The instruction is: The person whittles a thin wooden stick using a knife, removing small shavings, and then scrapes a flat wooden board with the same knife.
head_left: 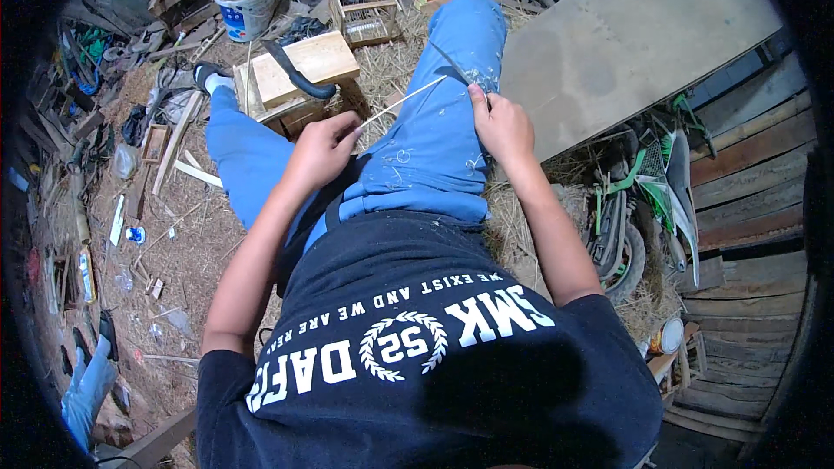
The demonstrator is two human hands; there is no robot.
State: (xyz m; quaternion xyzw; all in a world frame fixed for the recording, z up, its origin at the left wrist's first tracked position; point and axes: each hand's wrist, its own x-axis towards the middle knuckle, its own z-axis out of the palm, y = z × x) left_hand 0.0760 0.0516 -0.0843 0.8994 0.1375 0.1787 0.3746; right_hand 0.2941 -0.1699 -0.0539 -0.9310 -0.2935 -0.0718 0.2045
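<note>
Pale thin strip [401, 103], near end pinched in the left hand [323, 153], far end reaching the dark-bladed knife [453, 73] gripped by the right hand [504, 128], strip between both hands, above shaving-flecked blue trousers [439, 137].

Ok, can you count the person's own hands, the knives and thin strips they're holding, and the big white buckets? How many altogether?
Hands: 2 (left hand, right hand)
Knife: 1
Thin pale strip: 1
Big white bucket: 1
Total: 5
</note>
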